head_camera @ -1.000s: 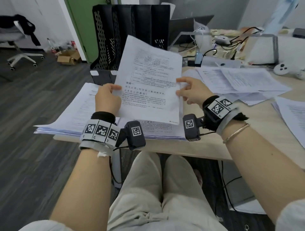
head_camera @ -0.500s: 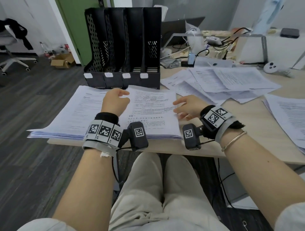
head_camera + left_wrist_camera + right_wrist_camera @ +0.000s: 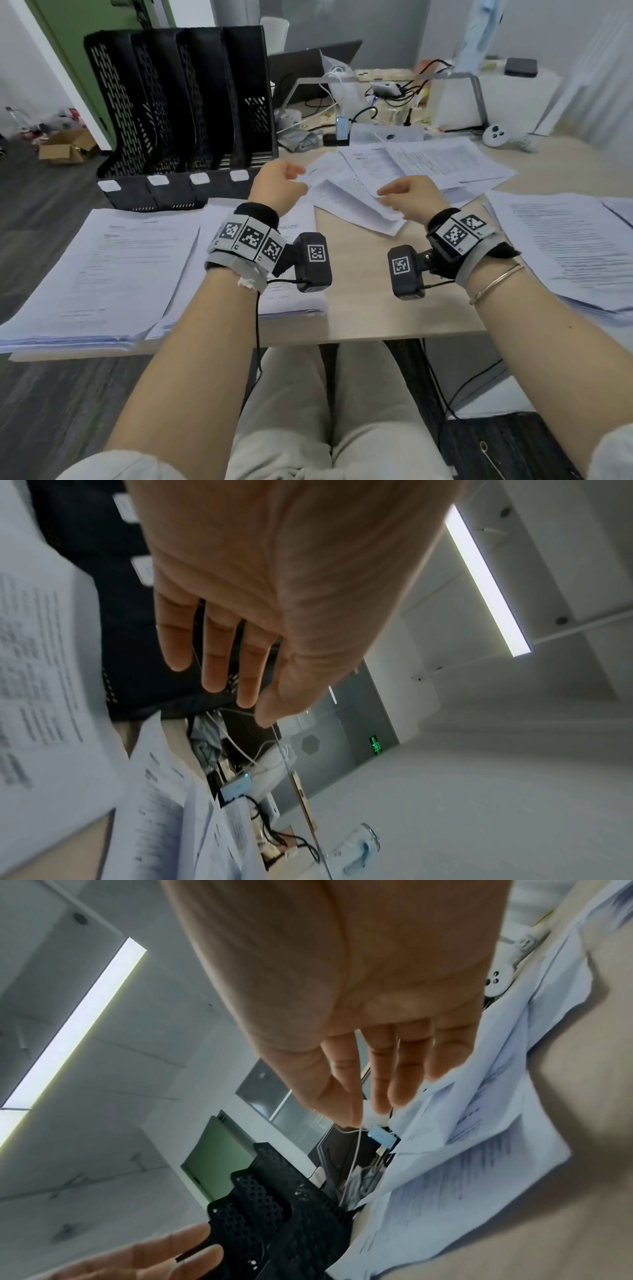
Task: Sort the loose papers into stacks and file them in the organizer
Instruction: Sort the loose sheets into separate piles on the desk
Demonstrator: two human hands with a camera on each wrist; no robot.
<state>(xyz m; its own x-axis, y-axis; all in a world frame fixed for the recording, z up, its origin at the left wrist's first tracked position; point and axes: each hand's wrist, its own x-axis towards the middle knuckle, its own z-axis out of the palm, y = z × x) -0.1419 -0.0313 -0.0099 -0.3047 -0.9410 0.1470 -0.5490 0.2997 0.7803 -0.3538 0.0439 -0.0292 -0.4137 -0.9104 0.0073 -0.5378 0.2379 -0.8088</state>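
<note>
A black mesh organizer [image 3: 178, 102] with several upright slots stands at the desk's back left. In front of it lie two sorted paper stacks, a left stack [image 3: 102, 267] and a middle stack [image 3: 298, 294]. A third stack [image 3: 565, 246] lies at the right. Loose papers [image 3: 428, 164] are spread in the desk's middle. My left hand [image 3: 291, 180] hovers at their left edge with straight fingers [image 3: 212, 669], holding nothing. My right hand [image 3: 394, 195] hovers over their near edge, its fingers [image 3: 383, 1093] relaxed and empty, the little finger behind a sheet's edge.
Behind the loose papers are a laptop [image 3: 308, 68], cables, a power strip [image 3: 383, 87] and a metal stand [image 3: 476, 99]. A round white device [image 3: 496, 135] sits at the back right. Bare desk [image 3: 363, 291] shows between my wrists. A cardboard box [image 3: 65, 147] lies on the floor.
The sheet both hands held upright has been laid on the middle stack and let go. Both hands have moved forward and right, over the loose papers.
</note>
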